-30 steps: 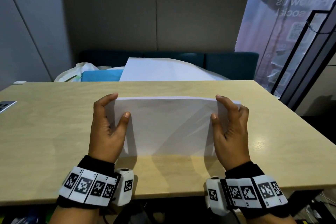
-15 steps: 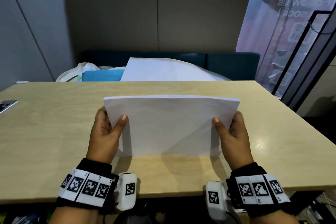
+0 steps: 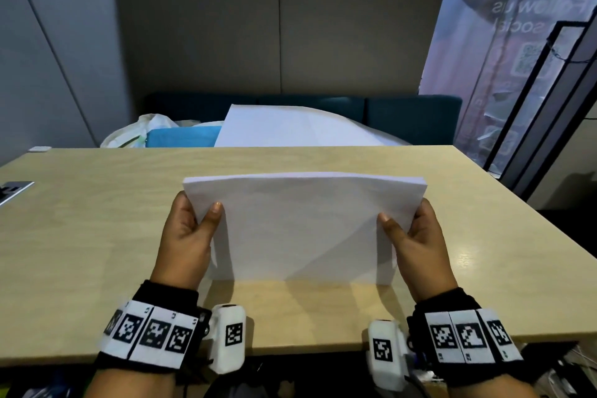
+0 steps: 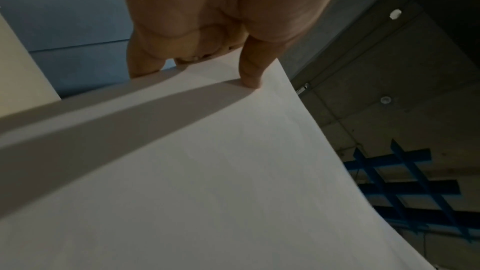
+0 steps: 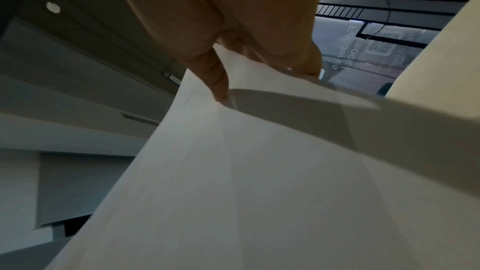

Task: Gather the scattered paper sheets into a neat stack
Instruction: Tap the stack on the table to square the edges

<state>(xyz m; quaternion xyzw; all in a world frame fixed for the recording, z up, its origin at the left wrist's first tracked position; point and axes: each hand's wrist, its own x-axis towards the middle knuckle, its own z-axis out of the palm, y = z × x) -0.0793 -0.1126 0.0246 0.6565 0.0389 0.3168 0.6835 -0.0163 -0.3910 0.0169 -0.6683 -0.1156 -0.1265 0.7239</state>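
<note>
My left hand [image 3: 185,236] and right hand [image 3: 418,237] each pinch a side of the paper stack [image 3: 303,226]. I hold it standing up, bottom edge on the desk [image 3: 80,236].

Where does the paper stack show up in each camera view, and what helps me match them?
Head: paper stack centre, standing on the table, a hand at each side.
Left wrist: fills the lower middle.
Right wrist: fills the lower right.
Shared landmark: the thumbs pressed on the sheet, left, right.
</note>
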